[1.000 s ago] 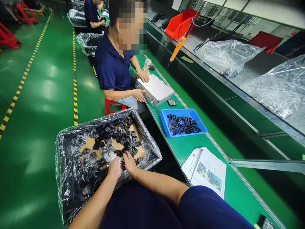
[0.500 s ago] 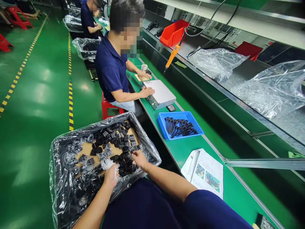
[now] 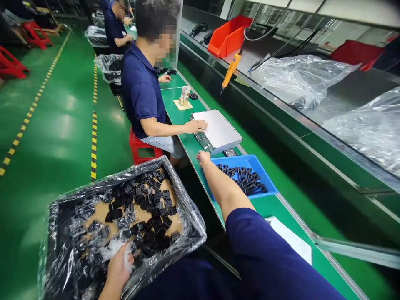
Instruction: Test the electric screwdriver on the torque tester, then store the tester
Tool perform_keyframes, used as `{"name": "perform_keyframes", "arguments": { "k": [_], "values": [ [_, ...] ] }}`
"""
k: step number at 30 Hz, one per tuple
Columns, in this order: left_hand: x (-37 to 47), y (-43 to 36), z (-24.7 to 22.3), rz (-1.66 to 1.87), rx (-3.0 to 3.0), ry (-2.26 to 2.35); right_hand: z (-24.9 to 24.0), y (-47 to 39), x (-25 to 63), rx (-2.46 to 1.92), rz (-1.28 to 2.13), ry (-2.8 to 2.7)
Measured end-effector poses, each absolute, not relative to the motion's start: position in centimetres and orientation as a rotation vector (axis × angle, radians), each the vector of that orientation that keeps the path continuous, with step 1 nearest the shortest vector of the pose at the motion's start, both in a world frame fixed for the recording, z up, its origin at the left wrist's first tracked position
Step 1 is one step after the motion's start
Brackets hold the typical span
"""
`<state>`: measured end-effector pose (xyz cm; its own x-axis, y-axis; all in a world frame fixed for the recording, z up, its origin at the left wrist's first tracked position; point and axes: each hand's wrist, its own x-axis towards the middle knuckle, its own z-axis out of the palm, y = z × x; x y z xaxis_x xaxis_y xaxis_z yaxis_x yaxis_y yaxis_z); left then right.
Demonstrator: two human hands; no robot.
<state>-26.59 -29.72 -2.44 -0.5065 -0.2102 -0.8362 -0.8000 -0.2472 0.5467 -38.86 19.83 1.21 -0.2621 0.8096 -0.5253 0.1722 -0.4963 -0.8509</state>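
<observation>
My left hand (image 3: 120, 264) is closed on a bunched clear plastic bag (image 3: 114, 249) over the near side of a black, plastic-lined crate (image 3: 200, 229). Many small black plastic parts (image 3: 156, 200) lie loose in the crate on brown cardboard, some under clear film. My right arm stretches over the near left side of a blue bin (image 3: 256, 160) holding black, rod-like parts with wide heads (image 3: 250, 179). At the bin's far left corner, my right hand (image 3: 203, 157) has its fingers curled, close to a white-topped box (image 3: 218, 129). Whatever those fingers hold is hidden.
A co-worker (image 3: 140, 87) sits at the green bench (image 3: 173, 98), one hand on the white-topped box. A cream fixture (image 3: 184, 98) stands beyond it. An orange electric screwdriver (image 3: 230, 73) hangs above the bench. Printed sheets (image 3: 292, 237) lie by my right sleeve.
My right hand has left the black parts in the crate and reached across to the blue bin's far corner. My left hand still grips the bag. The co-worker's far hand has moved back.
</observation>
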Motion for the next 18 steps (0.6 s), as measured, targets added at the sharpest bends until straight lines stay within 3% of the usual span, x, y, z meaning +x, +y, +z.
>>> {"name": "perform_keyframes", "arguments": {
  "k": [6,18],
  "values": [
    [-26.0,-26.2,-2.5,1.846,-1.288,1.606,-0.7,24.9,-41.9,-1.614,1.958,-0.963],
    [-27.6,-21.5,-2.7,1.88,-1.181,1.557,-2.1,25.3,-41.8,-1.632,1.947,-0.795]
  ]
}}
